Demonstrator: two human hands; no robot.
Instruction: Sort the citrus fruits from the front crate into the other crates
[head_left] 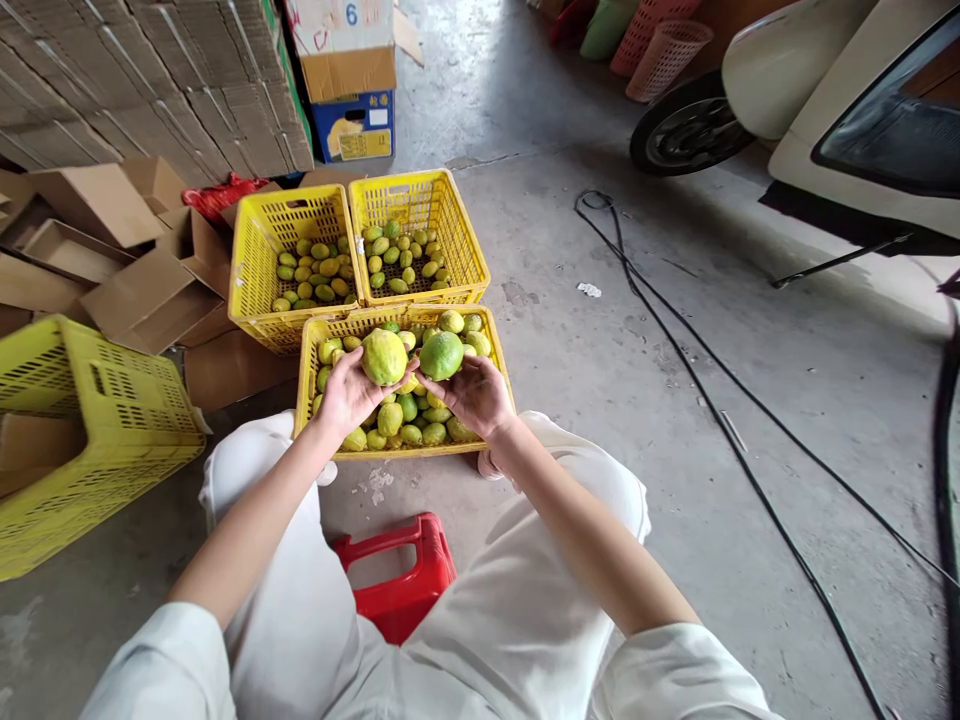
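Note:
My left hand (pixel 347 397) holds a yellow-green lemon (pixel 384 357), cupped on the palm and fingers. Beside it, my right hand (pixel 480 398) has its fingers curled under a greener lemon (pixel 441 356). The fingertips of both hands meet or nearly meet between the two fruits. Below them is a low yellow crate (pixel 501 365) filled with yellow and green lemons (pixel 389 419); my hands and the held fruit hide part of its contents. Behind it stand two deeper yellow crates, the left one (pixel 247 262) and the right one (pixel 470 240), each with smaller-looking lemons at the bottom.
A red plastic stool (pixel 420 590) is beneath me, between my legs. To the left are another yellow crate (pixel 127 400) and loose cardboard boxes (pixel 150 295). Black cables (pixel 697 385) cross the floor at right, near a parked scooter (pixel 825 110). Stacked cartons (pixel 352 125) stand behind.

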